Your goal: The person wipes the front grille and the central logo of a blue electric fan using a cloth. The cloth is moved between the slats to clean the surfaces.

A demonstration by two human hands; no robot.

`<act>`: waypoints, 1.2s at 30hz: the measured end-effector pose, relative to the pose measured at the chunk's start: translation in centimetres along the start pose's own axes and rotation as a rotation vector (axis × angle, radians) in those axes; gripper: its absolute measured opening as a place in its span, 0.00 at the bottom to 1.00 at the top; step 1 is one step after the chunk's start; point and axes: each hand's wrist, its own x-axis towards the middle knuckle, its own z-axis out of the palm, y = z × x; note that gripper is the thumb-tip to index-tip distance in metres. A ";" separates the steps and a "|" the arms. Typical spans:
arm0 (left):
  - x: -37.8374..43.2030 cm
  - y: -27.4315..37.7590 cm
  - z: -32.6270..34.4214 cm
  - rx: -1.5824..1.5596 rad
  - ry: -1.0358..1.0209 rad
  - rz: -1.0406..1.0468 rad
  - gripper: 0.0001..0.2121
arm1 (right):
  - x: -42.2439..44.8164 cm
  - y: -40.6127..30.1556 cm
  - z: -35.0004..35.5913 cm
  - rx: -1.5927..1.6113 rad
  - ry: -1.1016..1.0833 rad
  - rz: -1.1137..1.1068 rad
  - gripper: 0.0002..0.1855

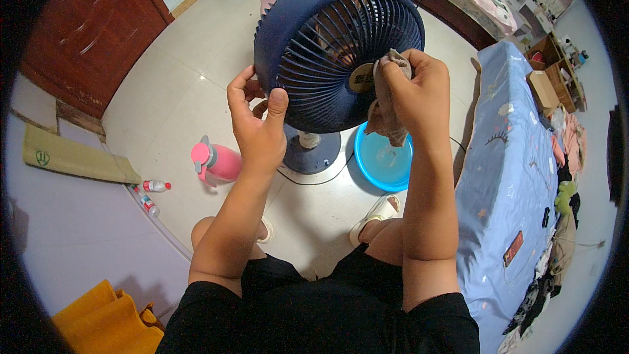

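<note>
A dark blue pedestal fan (pixel 339 54) stands before me, its front grille of curved spokes facing up toward me. My left hand (pixel 259 120) holds the outer rim of the fan head at its left side, with the thumb in front and fingers behind. In my right hand (pixel 425 91) is a crumpled brown cloth (pixel 388 113), pressed near the round gold-coloured centre badge (pixel 361 78) of the grille. The badge bears markings, partly covered by the cloth. Below the head, the round fan base (pixel 312 152) rests on the tiled floor.
A blue basin (pixel 381 157) holding water sits right of the base, with a power cord (pixel 314 183) nearby. To the left stand a pink jug (pixel 221 161) and plastic bottles (pixel 156 186). A bed with blue bedding (pixel 501 167) runs along my right; a reddish-brown door (pixel 93 29) is far left.
</note>
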 end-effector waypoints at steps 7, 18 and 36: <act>0.6 0.2 -0.2 -0.062 0.021 -0.027 0.40 | -0.7 0.0 0.0 0.093 -0.049 -0.010 0.15; 1.1 -0.2 -0.5 -0.098 -0.022 -0.015 0.41 | -0.3 0.9 -1.0 0.178 -0.093 -0.024 0.15; 1.3 -0.1 -0.6 -0.114 -0.167 -0.023 0.46 | 0.3 2.3 -2.0 0.335 -0.262 -0.022 0.10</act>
